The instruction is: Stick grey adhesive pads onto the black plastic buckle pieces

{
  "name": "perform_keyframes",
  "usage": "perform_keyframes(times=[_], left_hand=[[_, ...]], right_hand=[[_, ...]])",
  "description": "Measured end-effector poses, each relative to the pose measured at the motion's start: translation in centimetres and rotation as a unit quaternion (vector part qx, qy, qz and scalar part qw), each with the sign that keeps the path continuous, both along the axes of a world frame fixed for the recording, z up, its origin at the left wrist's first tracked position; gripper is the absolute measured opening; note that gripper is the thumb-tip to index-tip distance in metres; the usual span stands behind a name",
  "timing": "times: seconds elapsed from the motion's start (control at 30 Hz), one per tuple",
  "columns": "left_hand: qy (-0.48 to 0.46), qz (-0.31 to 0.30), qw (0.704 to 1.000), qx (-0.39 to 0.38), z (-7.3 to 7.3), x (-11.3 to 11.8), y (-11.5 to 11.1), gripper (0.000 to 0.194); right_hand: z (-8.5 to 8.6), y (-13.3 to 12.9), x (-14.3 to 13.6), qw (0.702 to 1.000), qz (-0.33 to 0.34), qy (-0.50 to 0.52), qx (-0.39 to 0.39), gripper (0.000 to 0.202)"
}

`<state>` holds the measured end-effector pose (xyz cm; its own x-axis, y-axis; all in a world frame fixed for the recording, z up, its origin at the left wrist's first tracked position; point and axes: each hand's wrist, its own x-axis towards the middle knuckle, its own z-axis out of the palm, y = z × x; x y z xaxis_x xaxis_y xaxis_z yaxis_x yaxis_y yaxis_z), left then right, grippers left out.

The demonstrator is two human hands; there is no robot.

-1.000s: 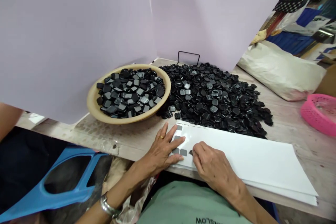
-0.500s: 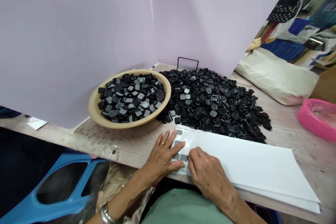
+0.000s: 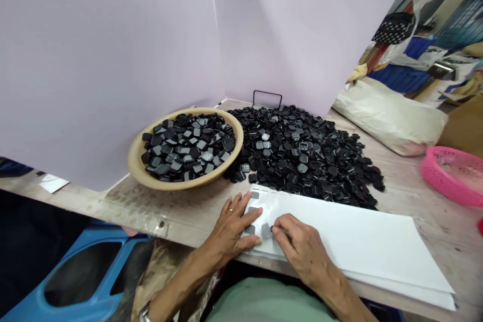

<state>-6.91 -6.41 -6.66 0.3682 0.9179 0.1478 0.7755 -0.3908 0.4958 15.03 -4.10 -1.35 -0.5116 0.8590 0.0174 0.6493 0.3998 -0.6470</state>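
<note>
"What room have you?"
"On the table (image 3: 184, 211), the black heap (image 3: 317, 156) lies beyond my white sheet (image 3: 362, 234); bare sheet runs right."
"Your hands?"
"Left hand (image 3: 226, 226) spread on its left end; right hand (image 3: 307, 249) pinching a small dark bit (image 3: 272, 229), hard to identify. The skewed grey patch (image 3: 266, 232) sits just left of those fingertips, long axis unclear."

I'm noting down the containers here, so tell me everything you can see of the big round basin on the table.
The basin is round, wide and tan, plastic by its look, with a smooth, broad rim. It sits upright on the table, left of the loose pile of black pieces. Small black and grey pieces fill it. Neither hand touches it; its underside is hidden.
</note>
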Motion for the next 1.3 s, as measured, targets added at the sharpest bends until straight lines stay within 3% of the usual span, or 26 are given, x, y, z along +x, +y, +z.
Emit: perform_keyframes(times=[0.13, 0.23, 0.37, 0.5, 0.6, 0.7, 0.83, 0.93, 1.03, 1.17, 1.3], left_hand=[[-0.078, 0.094, 0.992, 0.032, 0.9, -0.4, 0.8, 0.046], [-0.051, 0.177, 0.981, 0.067, 1.6, -0.4, 2.6, 0.038], [0.070, 0.199, 0.976, 0.045, 1.9, 0.2, 5.2, 0.032], [0.083, 0.203, 0.975, 0.034, 2.4, 0.8, 6.0, 0.025], [-0.019, 0.208, 0.977, 0.038, 3.6, 1.2, 5.2, 0.024], [-0.249, 0.159, 0.954, -0.046, 5.2, 2.1, 3.9, 0.025], [-0.460, 0.044, 0.853, -0.241, 6.0, 4.3, 2.8, 0.049], [-0.547, 0.028, 0.790, -0.275, 5.5, 5.8, 2.8, 0.052], [-0.595, 0.029, 0.746, -0.299, 5.0, 6.9, 3.2, 0.048], [-0.594, 0.047, 0.740, -0.313, 5.1, 7.7, 3.4, 0.040], [-0.564, 0.089, 0.767, -0.293, 5.2, 8.1, 3.3, 0.036]], right_hand=[[0.0, 0.0, 0.7, 0.999, -0.014, 0.037, -0.023, 0.018], [-0.1, 0.0, 1.0, 0.997, -0.022, 0.057, -0.037, 0.021], [-0.1, 0.1, 1.4, 0.996, -0.028, 0.074, -0.034, 0.020], [0.2, 0.2, 2.3, 0.993, -0.047, 0.102, -0.029, 0.018], [0.5, 0.2, 2.8, 0.987, -0.064, 0.140, -0.046, 0.016], [0.6, 0.4, 3.0, 0.972, -0.080, 0.194, -0.109, 0.017], [0.6, 0.5, 2.7, 0.936, -0.081, 0.259, -0.224, 0.020], [0.7, 0.5, 2.5, 0.925, -0.076, 0.280, -0.245, 0.021], [1.0, 0.3, 2.6, 0.941, -0.072, 0.263, -0.200, 0.022], [1.2, 0.0, 2.6, 0.956, -0.074, 0.244, -0.147, 0.022], [1.3, 0.0, 2.6, 0.964, -0.071, 0.230, -0.111, 0.019]])
